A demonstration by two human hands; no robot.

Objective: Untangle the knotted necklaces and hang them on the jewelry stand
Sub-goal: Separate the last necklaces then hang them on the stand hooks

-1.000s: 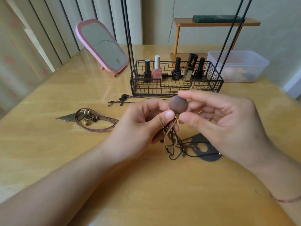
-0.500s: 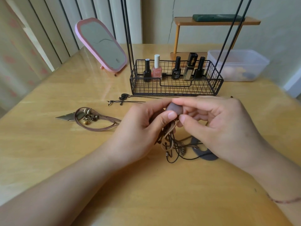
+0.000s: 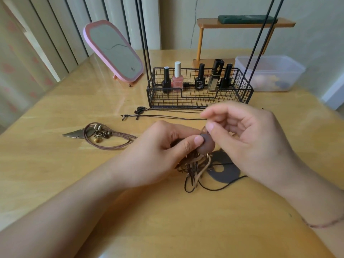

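While the left hand [image 3: 163, 151] pinches the round brown bead [image 3: 206, 145] between thumb and fingers, we see the right hand [image 3: 247, 138] just above it, thumb and forefinger closing on what looks like a thin loop of cord at the bead's top, though that pinch is too small for us to be sure. Below the bead hangs the knotted bundle of cords [image 3: 195, 170], its ends trailing onto the worktop [image 3: 55, 174] and across the dark flat pendant [image 3: 225, 172]. Nothing hangs on the jewelry stand [image 3: 200, 88] yet; its tall black rods rise from the wire basket behind the hands. Two more necklaces wait to the left: the brown cord necklace [image 3: 104, 138] with its leaf charm, and the thin black necklace [image 3: 160, 116] near the basket. Our worry now: pull the wrong strand and the knot cinches tighter. Lift too fast, and the pendant drags along, snagging the black cord under it.
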